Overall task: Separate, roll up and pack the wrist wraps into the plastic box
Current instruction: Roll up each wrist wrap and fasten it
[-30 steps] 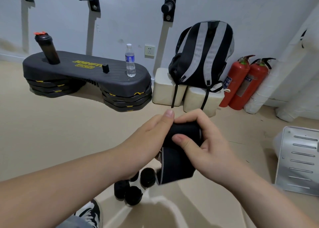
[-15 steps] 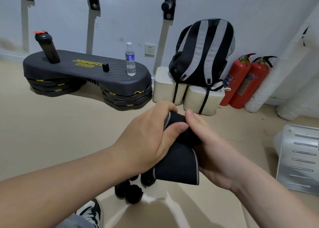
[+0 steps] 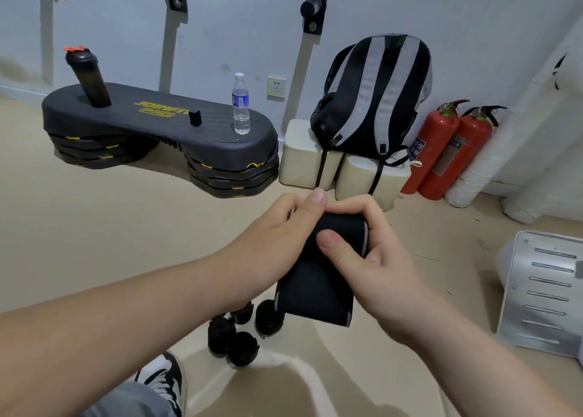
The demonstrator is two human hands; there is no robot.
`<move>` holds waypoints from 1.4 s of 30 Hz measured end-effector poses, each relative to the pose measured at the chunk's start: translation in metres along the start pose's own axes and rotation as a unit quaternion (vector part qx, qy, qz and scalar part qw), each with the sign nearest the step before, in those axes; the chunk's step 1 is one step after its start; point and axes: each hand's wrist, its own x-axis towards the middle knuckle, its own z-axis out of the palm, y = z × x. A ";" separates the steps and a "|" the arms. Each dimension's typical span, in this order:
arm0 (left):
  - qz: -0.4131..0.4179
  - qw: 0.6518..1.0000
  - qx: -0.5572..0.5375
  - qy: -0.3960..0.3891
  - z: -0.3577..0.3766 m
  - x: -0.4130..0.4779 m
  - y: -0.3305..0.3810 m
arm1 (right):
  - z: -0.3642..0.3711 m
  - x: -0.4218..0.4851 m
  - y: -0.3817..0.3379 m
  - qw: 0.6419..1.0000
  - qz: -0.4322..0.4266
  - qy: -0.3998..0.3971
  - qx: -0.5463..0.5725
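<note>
A black wrist wrap (image 3: 318,287) with a thin grey edge is held in mid air at the frame's centre. Its upper part is wound into a roll, and a loose tail hangs down. My left hand (image 3: 277,243) grips the roll from the left, thumb on top. My right hand (image 3: 369,252) grips it from the right, thumb pressed on the front of the roll. Several rolled black wraps (image 3: 235,334) lie on the floor below my hands. No plastic box can be made out.
A black step platform (image 3: 164,132) carries a shaker bottle (image 3: 88,79) and a water bottle (image 3: 241,104). A striped backpack (image 3: 372,98) sits on white blocks, beside two red fire extinguishers (image 3: 448,151). A grey metal panel (image 3: 542,290) lies at right. My shoe (image 3: 164,382) shows at the bottom.
My hands have turned the roll over once more, winding in more of the wrap. My right thumb now lies on the front of the roll and my left thumb on top.
</note>
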 end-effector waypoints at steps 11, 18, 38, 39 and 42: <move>0.100 0.986 0.129 0.044 0.002 0.005 -0.010 | -0.016 0.011 -0.003 0.982 0.175 -0.058 0.038; 0.283 0.897 0.340 0.017 -0.007 0.011 -0.012 | -0.021 0.011 -0.002 0.973 0.188 -0.069 0.116; 0.003 1.000 0.005 0.008 0.015 0.020 0.005 | -0.031 0.018 0.002 0.987 0.153 0.005 0.057; -0.015 0.999 -0.014 0.029 0.014 0.021 0.006 | -0.031 0.019 0.002 0.985 0.161 0.015 0.060; -0.045 0.996 -0.022 0.074 0.010 0.025 0.001 | -0.033 0.023 0.001 0.976 0.180 0.073 0.101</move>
